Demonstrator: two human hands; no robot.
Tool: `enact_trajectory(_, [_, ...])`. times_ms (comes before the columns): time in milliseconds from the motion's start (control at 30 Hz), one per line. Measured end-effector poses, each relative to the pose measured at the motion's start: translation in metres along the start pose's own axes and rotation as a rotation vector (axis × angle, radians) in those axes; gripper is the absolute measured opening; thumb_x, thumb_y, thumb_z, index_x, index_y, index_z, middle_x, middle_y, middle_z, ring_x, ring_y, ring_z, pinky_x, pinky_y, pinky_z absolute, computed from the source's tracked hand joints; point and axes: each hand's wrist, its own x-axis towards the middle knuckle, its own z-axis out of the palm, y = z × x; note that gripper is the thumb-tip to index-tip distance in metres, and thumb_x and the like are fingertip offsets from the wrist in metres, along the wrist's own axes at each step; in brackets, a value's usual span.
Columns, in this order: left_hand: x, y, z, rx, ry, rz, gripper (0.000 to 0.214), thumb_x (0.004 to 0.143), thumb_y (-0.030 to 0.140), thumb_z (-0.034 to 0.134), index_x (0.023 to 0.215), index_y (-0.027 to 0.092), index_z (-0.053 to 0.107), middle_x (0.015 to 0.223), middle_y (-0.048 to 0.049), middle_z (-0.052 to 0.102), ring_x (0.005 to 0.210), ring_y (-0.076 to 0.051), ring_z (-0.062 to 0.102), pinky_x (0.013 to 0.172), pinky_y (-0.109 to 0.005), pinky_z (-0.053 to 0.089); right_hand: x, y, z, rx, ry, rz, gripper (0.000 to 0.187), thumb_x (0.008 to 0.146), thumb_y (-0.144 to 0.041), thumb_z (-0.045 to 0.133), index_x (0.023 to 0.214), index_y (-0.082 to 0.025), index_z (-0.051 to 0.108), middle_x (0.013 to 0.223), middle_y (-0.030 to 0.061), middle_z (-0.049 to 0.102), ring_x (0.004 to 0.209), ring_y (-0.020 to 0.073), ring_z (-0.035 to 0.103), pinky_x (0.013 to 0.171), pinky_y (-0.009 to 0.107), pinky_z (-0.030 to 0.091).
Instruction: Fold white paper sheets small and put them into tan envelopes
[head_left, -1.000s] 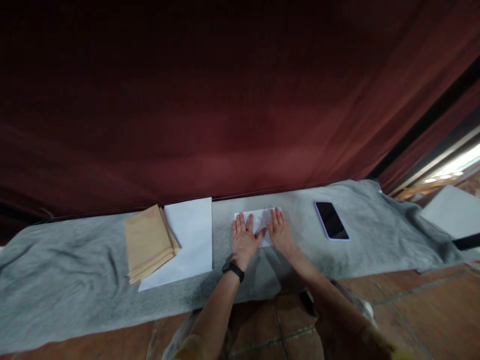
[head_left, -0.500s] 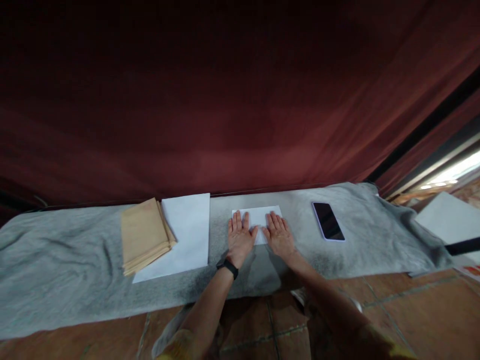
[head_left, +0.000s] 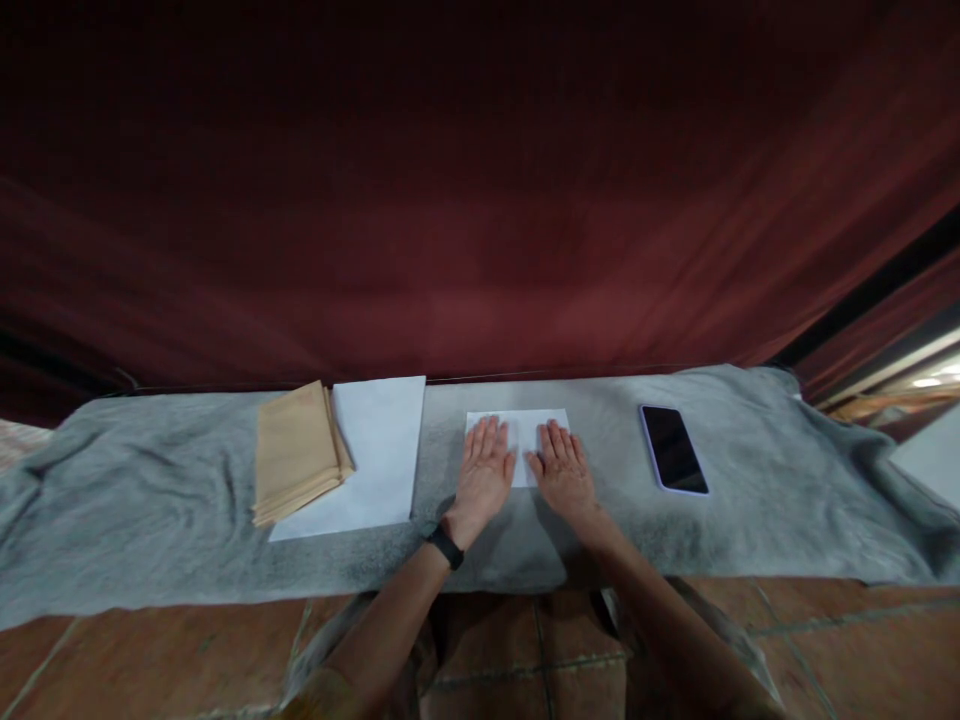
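A small white sheet of paper point(head_left: 524, 440), perhaps folded, lies flat on the grey cloth point(head_left: 600, 540) in front of me. My left hand point(head_left: 484, 475) rests palm down over its left part, fingers stretched out. On its right part lies my right hand point(head_left: 564, 477), also flat with the fingers extended. A strip of the paper shows between the two thumbs and along the far edge; the rest is hidden under the hands. Neither hand grips anything.
To the left, a stack of brown envelopes point(head_left: 295, 450) overlaps a larger white paper sheet point(head_left: 384, 455). A phone point(head_left: 673, 449) in a lilac case lies to the right. Dark red fabric point(head_left: 480, 250) hangs behind the cloth, and tiled floor point(head_left: 187, 655) is below.
My left hand has shifted slightly on the paper and its fingers are closer together. Both hands still press flat. The camera view has turned a little.
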Motion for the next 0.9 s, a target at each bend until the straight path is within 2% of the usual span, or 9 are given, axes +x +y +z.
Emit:
enact_trajectory(100, [-0.001,0.014,0.003,-0.069,-0.090,0.147,0.056,0.108,0.036,0.027,0.156,0.011,0.041,0.165,-0.0125,0.038,0.156,-0.024,0.027,0.128,-0.048,0.025,0.003,0.002,-0.008,0.009,-0.065,-0.008,0.053,0.109,-0.033,0.032,0.153,-0.006,0.046,0.159,0.0203,0.044,0.148,0.0301,0.042,0.122,0.050,0.030])
enact_trajectory(233, [-0.008,0.021,0.006,-0.082,-0.110,0.180,0.062,0.107,0.044,0.029,0.157,0.009,0.037,0.165,-0.0157,0.037,0.157,-0.025,0.026,0.128,-0.048,0.025,0.009,0.009,-0.017,0.047,-0.138,-0.055,0.050,0.107,-0.027,0.031,0.150,-0.011,0.051,0.157,0.0181,0.048,0.147,0.0295,0.043,0.122,0.051,0.029])
enact_trajectory(333, [-0.016,0.019,0.002,-0.085,-0.121,0.219,0.065,0.106,0.048,0.033,0.157,0.007,0.037,0.165,-0.0174,0.035,0.157,-0.025,0.025,0.128,-0.047,0.025,0.011,0.013,-0.020,0.074,-0.139,-0.065,0.048,0.106,-0.027,0.036,0.149,-0.015,0.054,0.157,0.0156,0.050,0.145,0.0303,0.046,0.121,0.052,0.029])
enact_trajectory(400, [-0.022,0.019,-0.003,-0.093,-0.131,0.245,0.067,0.106,0.050,0.037,0.156,0.007,0.037,0.165,-0.0184,0.035,0.157,-0.026,0.025,0.128,-0.047,0.025,0.012,0.013,-0.019,0.082,-0.123,-0.036,0.048,0.106,-0.028,0.035,0.148,-0.015,0.054,0.156,0.0152,0.051,0.143,0.0293,0.048,0.121,0.051,0.030])
enact_trajectory(500, [-0.031,0.021,-0.009,-0.103,-0.149,0.272,0.071,0.104,0.054,0.039,0.157,0.006,0.036,0.165,-0.0200,0.033,0.157,-0.028,0.025,0.127,-0.048,0.027,0.013,0.011,-0.018,0.087,-0.087,-0.007,0.048,0.106,-0.027,0.034,0.147,-0.012,0.054,0.153,0.0152,0.054,0.139,0.0278,0.051,0.121,0.049,0.029])
enact_trajectory(667, [-0.050,0.031,-0.011,-0.100,-0.152,0.282,0.080,0.101,0.062,0.040,0.156,0.003,0.035,0.165,-0.0235,0.033,0.156,-0.031,0.027,0.125,-0.048,0.032,0.015,0.009,-0.021,0.102,-0.060,0.012,0.045,0.106,-0.027,0.035,0.143,-0.014,0.058,0.150,0.0138,0.058,0.134,0.0272,0.055,0.122,0.049,0.025])
enact_trajectory(833, [-0.062,0.041,-0.009,-0.051,-0.100,0.263,0.083,0.100,0.063,0.043,0.153,-0.001,0.038,0.162,-0.0278,0.036,0.155,-0.035,0.028,0.123,-0.052,0.035,0.024,0.006,-0.026,0.099,-0.104,0.064,0.043,0.106,-0.028,0.037,0.138,-0.014,0.062,0.146,0.0150,0.062,0.135,0.0295,0.055,0.123,0.053,0.023])
enact_trajectory(900, [-0.063,0.042,-0.008,-0.049,-0.090,0.261,0.083,0.099,0.063,0.044,0.153,0.000,0.039,0.160,-0.0273,0.039,0.153,-0.036,0.031,0.122,-0.053,0.036,0.029,0.003,-0.027,0.121,-0.139,0.034,0.045,0.107,-0.029,0.035,0.139,-0.012,0.062,0.147,0.0158,0.061,0.139,0.0295,0.052,0.124,0.052,0.024])
